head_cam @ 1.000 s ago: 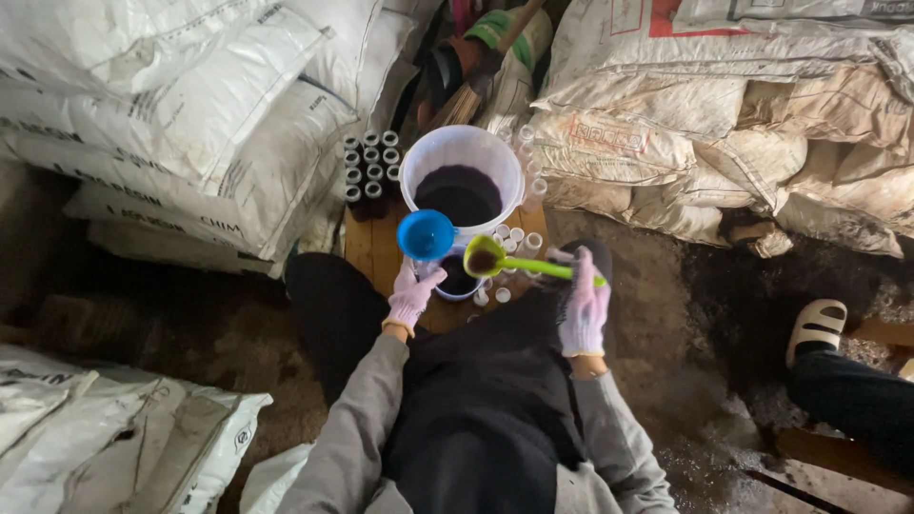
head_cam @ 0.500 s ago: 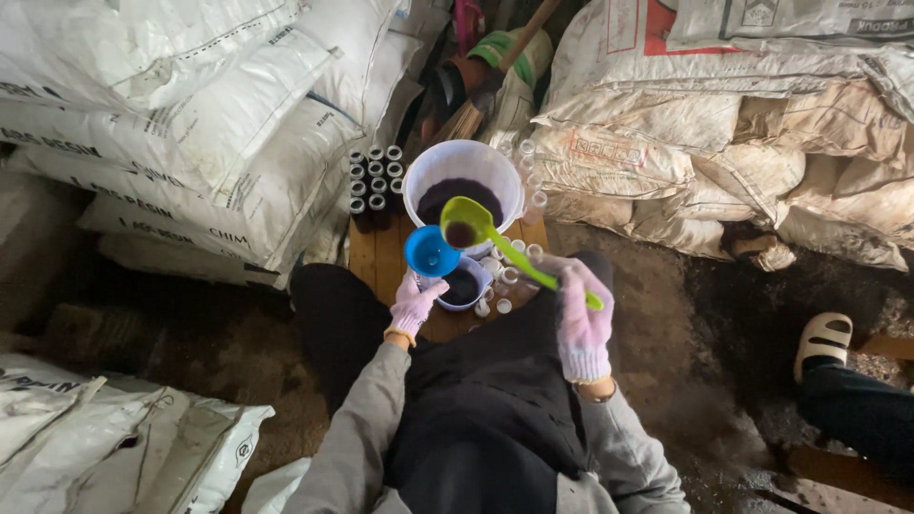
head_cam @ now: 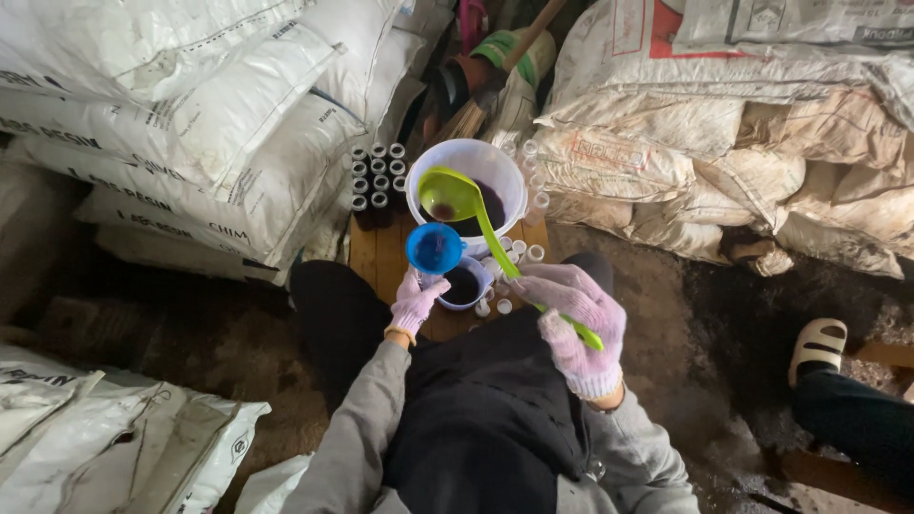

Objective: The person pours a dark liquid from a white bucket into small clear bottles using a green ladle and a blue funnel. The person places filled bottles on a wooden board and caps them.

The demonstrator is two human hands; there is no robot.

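My right hand (head_cam: pixel 574 326), in a pale knit glove, grips the handle of a lime-green ladle (head_cam: pixel 453 196). Its bowl hangs over a white bucket (head_cam: pixel 447 160) that holds dark liquid. My left hand (head_cam: pixel 416 301), also gloved, holds a blue funnel (head_cam: pixel 434 248) just below the bucket, beside a small white cup (head_cam: pixel 465 286) of dark liquid. All of this stands on a low wooden board (head_cam: pixel 378 255) in front of my knees.
Rows of small dark bottles (head_cam: pixel 377 178) stand left of the bucket, and small white caps (head_cam: pixel 526 254) lie to its right. Stacked white sacks (head_cam: pixel 181 124) fill the left, worn sacks (head_cam: pixel 724 143) the right. Another person's sandalled foot (head_cam: pixel 817 349) rests at the right edge.
The ladle has swung up and left from beside the funnel to over the bucket. My left hand with the funnel has stayed almost still.
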